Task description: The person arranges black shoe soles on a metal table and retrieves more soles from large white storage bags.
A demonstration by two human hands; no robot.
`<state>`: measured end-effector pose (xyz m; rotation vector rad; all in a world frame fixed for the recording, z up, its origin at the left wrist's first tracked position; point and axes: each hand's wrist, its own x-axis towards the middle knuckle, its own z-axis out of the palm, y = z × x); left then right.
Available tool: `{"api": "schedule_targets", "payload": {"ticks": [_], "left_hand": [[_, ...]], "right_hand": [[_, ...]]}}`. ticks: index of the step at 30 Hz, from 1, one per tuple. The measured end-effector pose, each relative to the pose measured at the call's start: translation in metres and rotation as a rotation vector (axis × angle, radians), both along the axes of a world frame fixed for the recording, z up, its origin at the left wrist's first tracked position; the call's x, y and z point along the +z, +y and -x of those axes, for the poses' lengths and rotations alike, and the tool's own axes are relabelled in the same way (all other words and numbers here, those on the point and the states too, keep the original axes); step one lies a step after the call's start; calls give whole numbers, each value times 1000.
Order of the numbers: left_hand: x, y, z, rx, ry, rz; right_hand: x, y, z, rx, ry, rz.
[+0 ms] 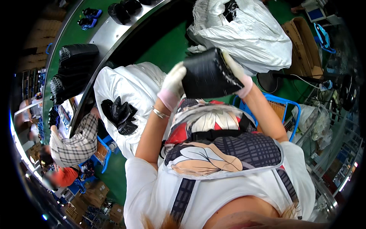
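Observation:
Both my hands wear white gloves with pink cuffs and hold a glossy black bundle (207, 74) above my lap. It is a thick, block-like piece with pale specks along its right edge; what it is made up of I cannot tell. My left hand (174, 84) grips its left side, fingers bent at the edge. On the opposite side my right hand (237, 74) is closed round the edge, its fingertips partly hidden. Left of my left arm stands a white sack (131, 78) with black pieces (120, 114) showing in its mouth.
A metal-edged conveyor (110, 32) with a green belt curves along the left, carrying similar black bundles (74, 57) and blue-and-black shoes (89, 19). Ahead lies a large white sack (251, 38), beside a cardboard box (303, 47). A blue-framed chair (291, 114) and a co-worker in plaid (76, 143) flank me.

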<state>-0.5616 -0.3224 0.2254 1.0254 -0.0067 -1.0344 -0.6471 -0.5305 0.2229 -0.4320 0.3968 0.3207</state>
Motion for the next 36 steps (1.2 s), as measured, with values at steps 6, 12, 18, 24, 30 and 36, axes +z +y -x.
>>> {"api": "schedule_targets", "payload": {"ticks": [6,12,18,24,30,36], "left_hand": [[31,15,-112,106,-37,63],[-3,21,-187,313,-39,36],[-9,4,-271,383,-173,-16],[17,-16,-385,335,-128,112],[33,-30,-457,356,-71,-54],[-12,-23,-493,448,91,-77]], "right_hand": [[18,12,-129,11,76,124],[27,26,-228,29,111,175],[42,12,-324,105,88,213],[55,9,-440,197,-93,311],[52,14,-528,325,-249,600],[21,23,-566,508,-208,848]]}}
